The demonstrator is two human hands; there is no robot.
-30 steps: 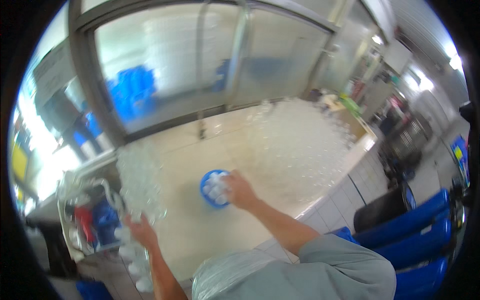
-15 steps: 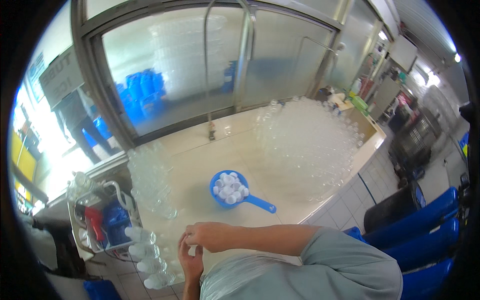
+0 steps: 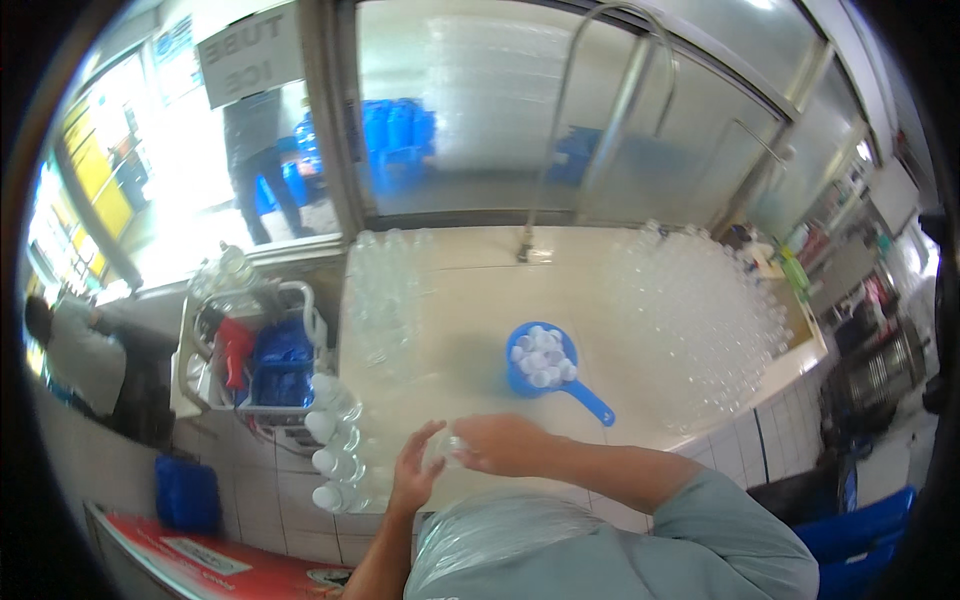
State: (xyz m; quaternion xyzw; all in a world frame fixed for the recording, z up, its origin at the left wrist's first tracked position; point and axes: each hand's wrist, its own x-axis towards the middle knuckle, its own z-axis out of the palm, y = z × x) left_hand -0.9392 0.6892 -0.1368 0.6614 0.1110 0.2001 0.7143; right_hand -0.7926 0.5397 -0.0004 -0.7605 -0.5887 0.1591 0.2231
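Observation:
In front of my body, my right hand (image 3: pixel 497 443) is closed on a small clear bottle (image 3: pixel 453 446), most of which is hidden or blurred. My left hand (image 3: pixel 415 470) is beside it, with thumb and fingers spread apart and nothing in them. Farther off on the cream tabletop (image 3: pixel 470 310) sits a blue dipper (image 3: pixel 590 405) heaped with white caps (image 3: pixel 542 357). Along the table's left edge is a short row of clear bottles with white caps (image 3: pixel 338 462). Behind that row, more clear bottles (image 3: pixel 385 310) are bunched together.
A large mass of clear bottles (image 3: pixel 700 320) covers the right part of the table. A thin curved pipe (image 3: pixel 556 150) rises at the back. Left of the table, a rack (image 3: pixel 310 325) holds a red heat-gun-like tool (image 3: pixel 235 350). People are at the left and beyond the window.
My hands have come apart; the left has opened away from the right, and the clear bottle now shows between them. The whole view has swung left.

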